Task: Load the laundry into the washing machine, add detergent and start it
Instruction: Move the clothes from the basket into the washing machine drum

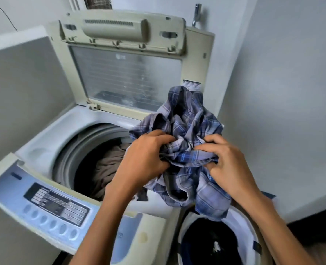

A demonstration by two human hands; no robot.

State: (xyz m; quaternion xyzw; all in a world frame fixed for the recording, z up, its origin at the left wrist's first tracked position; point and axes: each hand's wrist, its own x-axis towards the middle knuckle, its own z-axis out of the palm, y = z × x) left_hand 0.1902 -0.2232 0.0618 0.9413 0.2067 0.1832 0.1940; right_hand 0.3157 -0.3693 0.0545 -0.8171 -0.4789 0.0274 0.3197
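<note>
- Item: plaid shirt (187,134), blue and grey check, bunched into a loose bundle.
- Location: held in the air above the front right corner of the washing machine (43,142), between the open drum (68,155) and the laundry basket (240,222). It is not yet inside the drum.
- Left grip (147,157): a bare hand with the fingers curled into the folds on the bundle's left side, clamped on the shirt.
- Right grip (229,165): a bare hand with the fingers and thumb pinched round a gathered fold on the right side, likewise clamped on the shirt.
- Handling, as judged: light, soft and limp, with no stiffness to hold a shape. It is neither fragile nor slippery.
- Hold advised: the gathered middle, where both grips are placed.
- Risk noted: a loose tail hangs below the grips, over the basket, and could be snagged on the drum's edge unless it is gathered up.
- Drum contents: a brown garment (108,165) is lying inside.
- Lid (124,73): raised upright behind the drum.
- Basket contents: dark clothes (211,241) are waiting to be loaded.
- Control panel (57,203): at the front edge, well apart from both grips. No detergent is seen.
</note>
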